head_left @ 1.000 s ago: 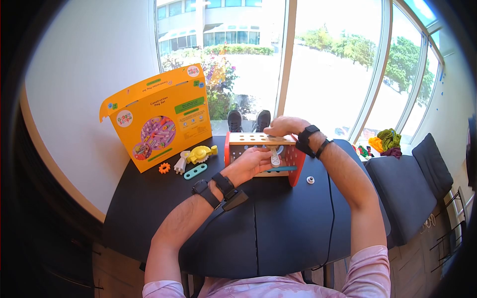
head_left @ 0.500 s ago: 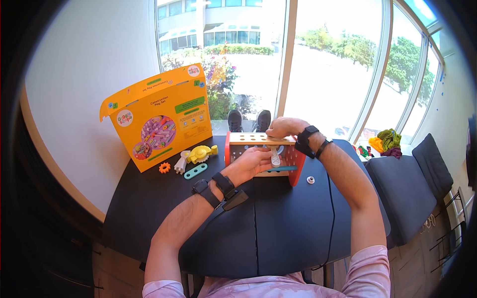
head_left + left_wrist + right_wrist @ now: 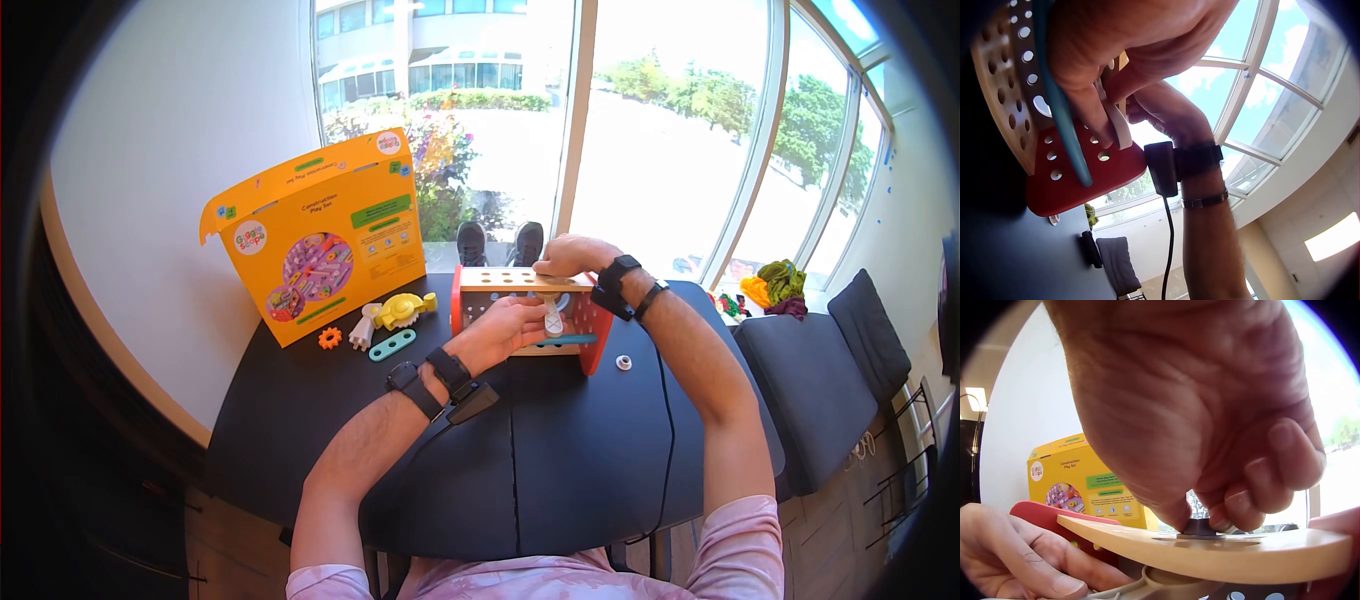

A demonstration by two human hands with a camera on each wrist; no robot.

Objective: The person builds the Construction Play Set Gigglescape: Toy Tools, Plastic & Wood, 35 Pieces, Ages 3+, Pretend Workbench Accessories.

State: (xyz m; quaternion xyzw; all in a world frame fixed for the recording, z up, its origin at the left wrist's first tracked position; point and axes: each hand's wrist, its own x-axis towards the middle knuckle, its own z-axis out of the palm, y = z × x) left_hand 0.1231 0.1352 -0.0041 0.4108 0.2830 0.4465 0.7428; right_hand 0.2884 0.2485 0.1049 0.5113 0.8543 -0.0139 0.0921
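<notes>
A toy workbench with red side panels [image 3: 597, 345] and a wooden top board [image 3: 497, 279] with holes stands on the dark table. Above the board, my right hand [image 3: 578, 256] pinches a grey knob-like piece [image 3: 1200, 527] between thumb and fingertips, its other fingers curled. Below the board's front edge, my left hand [image 3: 508, 328] grips a cream wrench-like piece [image 3: 553, 316], whose rounded end lies under the board near the knob. A blue strip [image 3: 1063, 112] runs across the bench below the left fingers.
Left of the bench lie a yellow toy piece [image 3: 402, 311], a white piece [image 3: 363, 332], an orange gear [image 3: 330, 338] and a teal strip [image 3: 392, 346]. Behind them stands a yellow box [image 3: 345, 240]. A small white ring-shaped piece [image 3: 624, 362] and a black cable [image 3: 668, 430] lie at right.
My right fingers have curled in closer over the knob and shifted slightly on the top board. The left hand and the cream piece stay nearly still.
</notes>
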